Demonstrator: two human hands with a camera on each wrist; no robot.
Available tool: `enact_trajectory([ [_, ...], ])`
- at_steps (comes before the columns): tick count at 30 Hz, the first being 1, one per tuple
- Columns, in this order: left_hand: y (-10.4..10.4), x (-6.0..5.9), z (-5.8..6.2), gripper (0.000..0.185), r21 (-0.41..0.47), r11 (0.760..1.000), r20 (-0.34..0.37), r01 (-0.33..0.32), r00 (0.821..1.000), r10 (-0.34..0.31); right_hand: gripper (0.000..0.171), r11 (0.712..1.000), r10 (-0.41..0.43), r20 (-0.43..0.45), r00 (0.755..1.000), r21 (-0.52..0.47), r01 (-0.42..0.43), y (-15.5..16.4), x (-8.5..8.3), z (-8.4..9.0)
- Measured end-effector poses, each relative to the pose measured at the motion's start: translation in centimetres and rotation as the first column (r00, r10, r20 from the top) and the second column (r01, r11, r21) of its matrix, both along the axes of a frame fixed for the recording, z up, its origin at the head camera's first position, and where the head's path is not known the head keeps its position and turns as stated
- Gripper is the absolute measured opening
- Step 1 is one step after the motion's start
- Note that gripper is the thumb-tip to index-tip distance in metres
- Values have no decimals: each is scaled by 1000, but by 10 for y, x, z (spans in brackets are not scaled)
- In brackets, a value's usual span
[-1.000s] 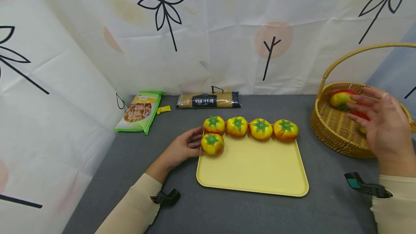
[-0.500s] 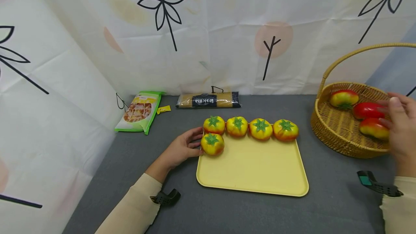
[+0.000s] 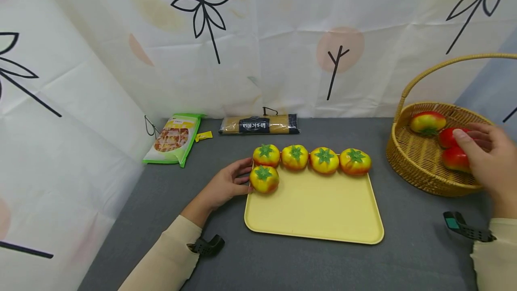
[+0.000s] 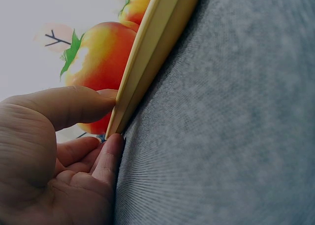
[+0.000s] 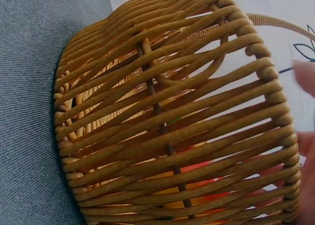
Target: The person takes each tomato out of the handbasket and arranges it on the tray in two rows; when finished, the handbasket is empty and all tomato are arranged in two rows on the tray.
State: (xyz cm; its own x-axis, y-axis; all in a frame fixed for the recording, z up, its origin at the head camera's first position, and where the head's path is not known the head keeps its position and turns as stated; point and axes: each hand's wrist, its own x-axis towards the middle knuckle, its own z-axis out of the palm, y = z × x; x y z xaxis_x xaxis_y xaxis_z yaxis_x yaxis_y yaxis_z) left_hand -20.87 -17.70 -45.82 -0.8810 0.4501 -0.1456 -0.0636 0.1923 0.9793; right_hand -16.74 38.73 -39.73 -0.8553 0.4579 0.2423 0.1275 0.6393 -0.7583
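The left hand (image 3: 224, 184) is at the left edge of a pale yellow tray (image 3: 319, 210). In the left wrist view its thumb lies on the tray's rim, with fingertips below, pinching it. Several yellow-red tomatoes with green leafy tops line the tray's back edge, and another tomato (image 3: 264, 179) sits in front of the leftmost one. The right hand (image 3: 492, 160) reaches over a wicker basket (image 3: 409, 167), fingers slightly bent above two red tomatoes, partly covering them. Left of these lies a third tomato (image 3: 428, 122). The basket's wall hides much of the right wrist view.
At the back stand a green-and-white food bag (image 3: 173, 140), a small yellow packet (image 3: 203, 136) and a pack of pasta (image 3: 258, 125). The basket's tall handle (image 3: 440, 65) arches over its opening. A patterned white cloth (image 3: 282, 48) hangs behind the grey table.
The right hand drew back rightward, uncovering the tomatoes in the basket, then moved back left over two of them. The left hand, tray and its tomatoes have stayed in place.
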Motion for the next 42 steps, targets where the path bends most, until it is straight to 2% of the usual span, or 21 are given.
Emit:
enact_trajectory([
  [3,0,0,0,91,-3,1000,0,-1,1000,1,73,993,85,104,991,70,-92,4,0,3],
  [7,-1,0,0,91,-3,1000,0,2,1000,-2,76,972,164,223,961,132,-197,11,-3,5],
  [10,-1,0,0,90,0,1000,-1,4,1000,-4,72,945,226,269,936,172,-278,16,-6,3],
  [14,-1,-1,-2,90,-3,1000,-8,5,1000,-5,69,894,295,323,899,240,-379,22,-12,-1],
  [18,-1,-1,-3,90,-7,1000,-14,3,1000,-3,72,844,333,400,854,277,-459,26,-19,-4],
  [21,0,-1,-2,90,-9,1000,-18,2,1000,-2,74,826,344,454,822,271,-494,27,-21,-4],
  [23,0,-1,-3,89,-10,1000,-20,2,1000,-2,73,820,346,465,815,272,-503,27,-21,-4],
  [26,0,0,-2,89,-14,1000,-23,0,1000,0,73,827,338,444,830,282,-487,24,-20,-3],
  [31,0,0,-2,89,-12,1000,-20,0,1000,-1,70,865,291,342,894,306,-398,17,-14,-3],
  [33,-1,0,-2,90,-8,1000,-20,3,1000,-3,69,884,267,311,912,297,-360,16,-12,-2],
  [38,-1,-1,-3,90,-4,1000,-22,6,1000,-6,70,947,184,229,956,218,-235,13,-7,-1],
  [42,-1,0,-2,90,-6,1000,-18,4,1000,-4,74,983,114,136,984,127,-131,9,-1,-2],
])
